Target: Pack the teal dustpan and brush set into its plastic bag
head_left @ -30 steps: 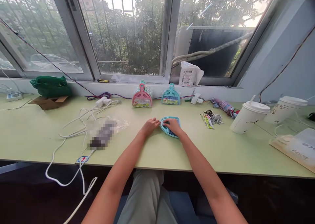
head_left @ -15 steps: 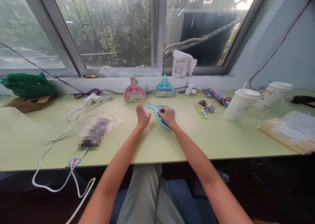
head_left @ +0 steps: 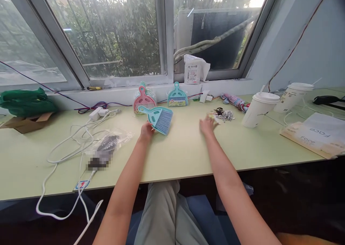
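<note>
My left hand [head_left: 147,131] grips a small teal brush [head_left: 159,118] with pale blue bristles. The brush is raised just off the green table [head_left: 183,155], with its handle pointing up and left. My right hand [head_left: 207,124] lies low over the table with its fingers apart and nothing in it. Its fingertips are next to a small packet of metal keychains [head_left: 223,115]. Two packed mini brush-and-dustpan sets, one pink [head_left: 144,100] and one teal [head_left: 177,97], lean against the wall behind the brush.
Two lidded paper cups [head_left: 260,109] [head_left: 292,97] and a paper bag [head_left: 315,137] are at the right. White cables [head_left: 81,137] and a plastic-wrapped item [head_left: 105,149] lie at the left, beyond them a green bag [head_left: 25,101] on a cardboard box. A tissue pack [head_left: 192,70] sits on the sill.
My left hand has taken hold of the teal brush and lifted it to the left. My right hand let go of it and moved right toward the keychains. The view has shifted slightly.
</note>
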Tool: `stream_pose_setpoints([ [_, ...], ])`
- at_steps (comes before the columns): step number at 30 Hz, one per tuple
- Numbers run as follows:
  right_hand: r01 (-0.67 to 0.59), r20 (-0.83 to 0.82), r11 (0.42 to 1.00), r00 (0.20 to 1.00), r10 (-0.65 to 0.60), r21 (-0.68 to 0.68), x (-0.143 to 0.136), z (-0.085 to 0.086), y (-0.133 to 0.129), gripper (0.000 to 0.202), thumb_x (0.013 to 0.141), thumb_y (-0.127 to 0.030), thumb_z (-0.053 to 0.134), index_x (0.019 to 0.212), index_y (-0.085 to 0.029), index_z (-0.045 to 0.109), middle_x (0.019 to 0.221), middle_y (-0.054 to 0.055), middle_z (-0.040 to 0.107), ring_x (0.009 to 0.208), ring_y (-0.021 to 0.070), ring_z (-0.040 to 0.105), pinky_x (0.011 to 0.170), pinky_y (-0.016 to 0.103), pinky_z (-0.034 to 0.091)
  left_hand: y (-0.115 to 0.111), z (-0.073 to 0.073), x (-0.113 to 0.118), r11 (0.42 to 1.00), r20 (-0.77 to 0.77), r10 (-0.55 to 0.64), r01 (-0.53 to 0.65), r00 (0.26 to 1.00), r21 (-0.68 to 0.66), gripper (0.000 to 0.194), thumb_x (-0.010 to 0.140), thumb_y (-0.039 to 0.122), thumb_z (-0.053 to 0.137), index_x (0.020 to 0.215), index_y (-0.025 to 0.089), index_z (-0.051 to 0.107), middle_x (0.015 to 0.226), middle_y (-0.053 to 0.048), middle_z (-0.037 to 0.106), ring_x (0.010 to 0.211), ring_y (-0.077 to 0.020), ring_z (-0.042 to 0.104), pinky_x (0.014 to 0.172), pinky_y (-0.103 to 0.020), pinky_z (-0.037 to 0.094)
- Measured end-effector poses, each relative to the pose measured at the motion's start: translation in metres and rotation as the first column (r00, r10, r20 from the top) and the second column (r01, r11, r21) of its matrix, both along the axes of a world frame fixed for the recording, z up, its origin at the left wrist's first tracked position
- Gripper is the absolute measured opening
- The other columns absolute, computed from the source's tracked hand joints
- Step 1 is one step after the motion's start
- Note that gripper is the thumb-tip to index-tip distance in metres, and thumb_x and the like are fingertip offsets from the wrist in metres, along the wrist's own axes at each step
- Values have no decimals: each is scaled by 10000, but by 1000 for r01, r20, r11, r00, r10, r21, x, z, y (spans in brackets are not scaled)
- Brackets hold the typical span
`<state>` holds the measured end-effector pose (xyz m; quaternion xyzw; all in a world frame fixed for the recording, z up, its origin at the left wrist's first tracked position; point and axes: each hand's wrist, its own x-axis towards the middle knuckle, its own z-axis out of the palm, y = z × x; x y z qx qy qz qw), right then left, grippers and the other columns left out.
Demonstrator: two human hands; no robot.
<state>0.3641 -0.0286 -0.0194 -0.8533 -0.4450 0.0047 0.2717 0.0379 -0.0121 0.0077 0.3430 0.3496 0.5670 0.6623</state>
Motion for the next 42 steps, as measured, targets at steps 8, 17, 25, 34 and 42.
stream_pose_setpoints([
  [8,-683,86,730,729,679,20,-93,6,5,322,955,-326,437,1216,-223,595,1218,101,574,1100,190,559,1118,509,192,4,2,-7,980,268,197,-184,943,-75,247,692,135,532,925,174,605,861,-40,676,788,-173,634,719,-310,516],
  [17,-775,43,622,621,782,-111,-108,5,-5,365,950,-233,422,1294,-237,543,1505,128,341,1405,260,277,1098,655,86,2,2,-5,968,165,249,-244,954,-55,290,776,272,573,1058,206,592,936,-50,686,905,-192,650,773,-315,541],
  [25,-732,4,678,679,734,-70,-109,7,-7,331,959,-428,409,1105,-238,637,1316,80,578,1227,229,509,1111,624,51,4,3,-11,924,184,368,-337,911,-179,151,775,162,566,922,197,581,828,-4,656,710,-107,630,639,-213,514],
  [34,-491,-5,848,865,502,199,-89,20,-3,241,887,-394,544,965,-221,693,962,70,731,933,211,652,983,371,359,-2,3,-4,961,86,264,-254,961,-114,267,724,143,640,979,205,587,888,-12,649,714,-91,634,637,-200,516],
  [42,-274,-73,698,903,424,662,-101,50,-24,546,964,-527,219,1245,-213,567,1275,115,609,1229,241,519,1069,460,309,-14,6,18,998,-72,1,-6,997,-60,301,747,345,699,1004,208,626,918,-58,681,815,-175,667,708,-282,545],
])
